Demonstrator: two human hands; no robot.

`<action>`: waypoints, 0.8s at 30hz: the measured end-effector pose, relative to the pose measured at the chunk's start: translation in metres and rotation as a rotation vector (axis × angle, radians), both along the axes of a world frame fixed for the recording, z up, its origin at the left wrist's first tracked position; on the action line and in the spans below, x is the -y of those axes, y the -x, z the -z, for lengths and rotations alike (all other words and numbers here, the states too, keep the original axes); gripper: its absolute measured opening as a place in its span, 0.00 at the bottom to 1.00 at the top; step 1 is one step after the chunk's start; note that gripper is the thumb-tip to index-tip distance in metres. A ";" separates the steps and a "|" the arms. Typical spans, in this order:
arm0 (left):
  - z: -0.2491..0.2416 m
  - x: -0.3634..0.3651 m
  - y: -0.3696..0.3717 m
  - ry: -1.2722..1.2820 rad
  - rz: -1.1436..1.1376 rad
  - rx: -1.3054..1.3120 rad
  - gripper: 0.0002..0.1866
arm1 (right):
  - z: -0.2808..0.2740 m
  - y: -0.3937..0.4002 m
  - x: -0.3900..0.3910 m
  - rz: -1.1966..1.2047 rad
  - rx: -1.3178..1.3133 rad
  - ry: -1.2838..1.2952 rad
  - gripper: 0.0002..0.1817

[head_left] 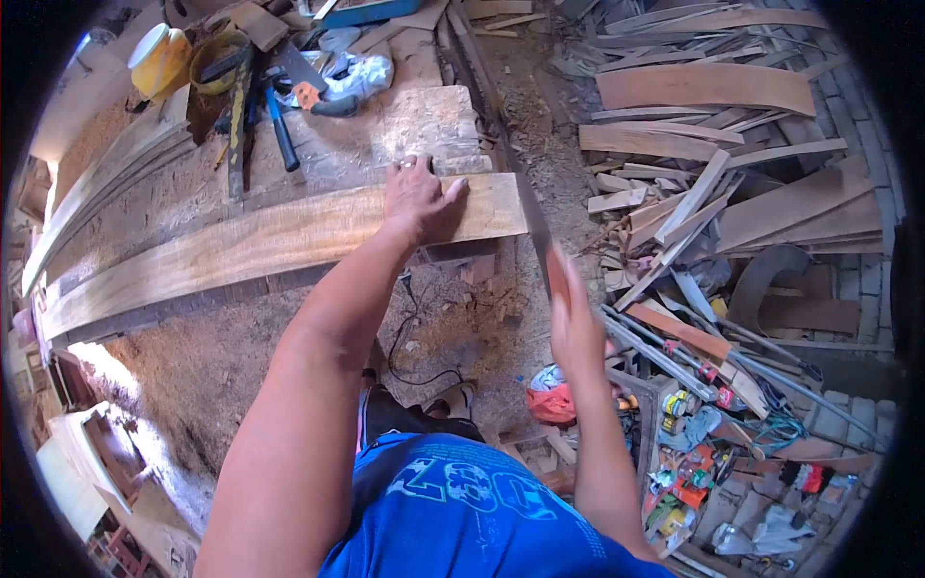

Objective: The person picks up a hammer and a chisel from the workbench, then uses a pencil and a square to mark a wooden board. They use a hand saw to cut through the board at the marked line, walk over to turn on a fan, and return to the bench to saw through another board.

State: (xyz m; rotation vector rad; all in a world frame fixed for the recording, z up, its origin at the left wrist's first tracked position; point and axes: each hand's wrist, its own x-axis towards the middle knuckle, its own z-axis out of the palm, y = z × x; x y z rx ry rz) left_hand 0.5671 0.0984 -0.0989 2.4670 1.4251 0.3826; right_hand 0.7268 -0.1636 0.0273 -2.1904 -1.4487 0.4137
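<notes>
A long, pale wooden plank (260, 231) lies across the workbench. My left hand (416, 193) presses down on it near its right end, thumb spread, fingers flat and reaching over the far edge. At that end runs the long thin blade of a handsaw (533, 217), touching or very close to the plank's end. My right hand (575, 313) is closed around the saw's near end, slightly blurred; the handle is mostly hidden by it. Farther back on the bench lie a hammer with a blue handle (282, 135) and another saw with an orange and black handle (323, 101).
A yellow bucket (162, 65) and a spirit level (239, 130) are at the back left of the bench. Offcut boards (703, 89) pile up on the right. Metal rods (771, 347) and a cluttered crate (689, 462) lie lower right. A black cord (405, 356) crosses the dusty floor.
</notes>
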 end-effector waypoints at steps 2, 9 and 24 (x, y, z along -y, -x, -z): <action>-0.001 0.002 0.000 -0.041 -0.009 -0.002 0.38 | -0.066 0.026 0.065 0.094 -0.055 0.266 0.32; -0.024 0.001 -0.001 0.122 0.030 -0.053 0.38 | 0.004 -0.001 -0.054 0.008 0.037 -0.022 0.31; -0.005 0.005 0.002 -0.038 0.002 -0.031 0.39 | 0.020 -0.021 -0.134 0.051 0.077 0.194 0.33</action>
